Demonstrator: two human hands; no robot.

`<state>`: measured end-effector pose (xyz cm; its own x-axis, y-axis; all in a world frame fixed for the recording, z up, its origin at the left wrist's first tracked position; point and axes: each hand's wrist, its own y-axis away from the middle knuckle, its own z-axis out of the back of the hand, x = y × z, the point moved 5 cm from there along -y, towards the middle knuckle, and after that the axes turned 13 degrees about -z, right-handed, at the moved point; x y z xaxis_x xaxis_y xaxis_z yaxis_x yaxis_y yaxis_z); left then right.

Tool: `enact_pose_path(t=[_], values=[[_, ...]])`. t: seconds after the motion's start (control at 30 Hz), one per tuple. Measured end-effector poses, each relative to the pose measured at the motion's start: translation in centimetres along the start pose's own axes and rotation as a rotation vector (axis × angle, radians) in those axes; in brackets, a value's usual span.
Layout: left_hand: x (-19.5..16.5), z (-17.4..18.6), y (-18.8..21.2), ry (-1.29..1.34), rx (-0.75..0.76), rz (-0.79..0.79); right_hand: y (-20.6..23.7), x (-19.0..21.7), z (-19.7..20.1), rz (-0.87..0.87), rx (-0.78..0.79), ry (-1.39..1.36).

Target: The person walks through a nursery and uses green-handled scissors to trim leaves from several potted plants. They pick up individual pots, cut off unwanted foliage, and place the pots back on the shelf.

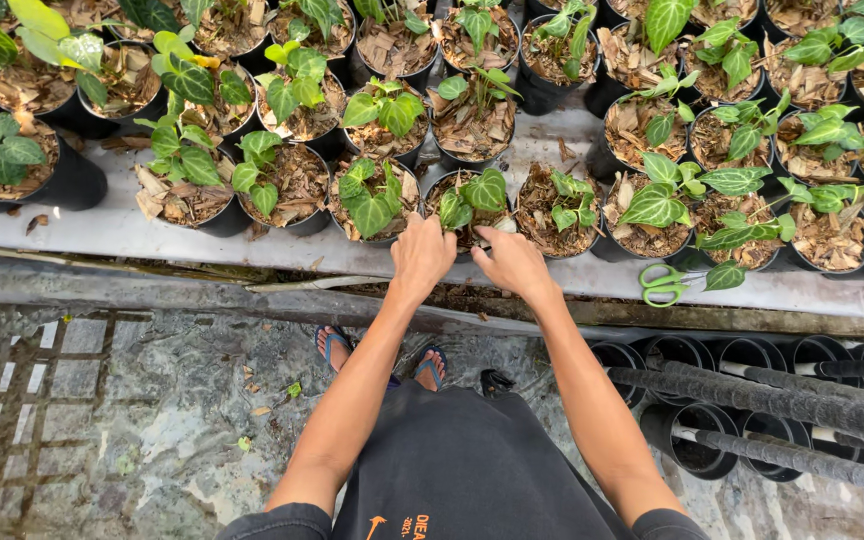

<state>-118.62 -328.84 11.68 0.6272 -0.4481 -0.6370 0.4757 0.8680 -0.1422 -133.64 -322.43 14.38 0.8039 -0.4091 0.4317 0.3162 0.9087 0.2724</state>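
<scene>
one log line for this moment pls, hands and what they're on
left hand: on rim of black pot | right hand: same pot, near side | pot: on bench, leafy plant | green scissors: untouched, right

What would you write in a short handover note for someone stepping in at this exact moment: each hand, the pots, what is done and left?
Left hand: on the rim of the round black plastic pot with a green heart-shaped-leaf seedling, at the bench's front edge.
Right hand: gripping the same pot's other side.
Done: pot stands among the filled rows on the grey bench.
Left: pot not lifted; green-handled scissors lie unused to the right; empty black pots wait below.
</scene>
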Motion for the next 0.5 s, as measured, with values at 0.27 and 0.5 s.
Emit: enact_pose_path(t=[0.27, 0.5], values=[[-1.3, 0.7, -0.1, -0.055, -0.041, -0.004, 0.8, -1.5, 2.2, -0.057, -0.08, -0.124], [-1.5, 0.6, 0.5, -0.074, 0.112, 0.031, 0.1, -0.9, 2.2, -0.207, 0.173, -0.319]])
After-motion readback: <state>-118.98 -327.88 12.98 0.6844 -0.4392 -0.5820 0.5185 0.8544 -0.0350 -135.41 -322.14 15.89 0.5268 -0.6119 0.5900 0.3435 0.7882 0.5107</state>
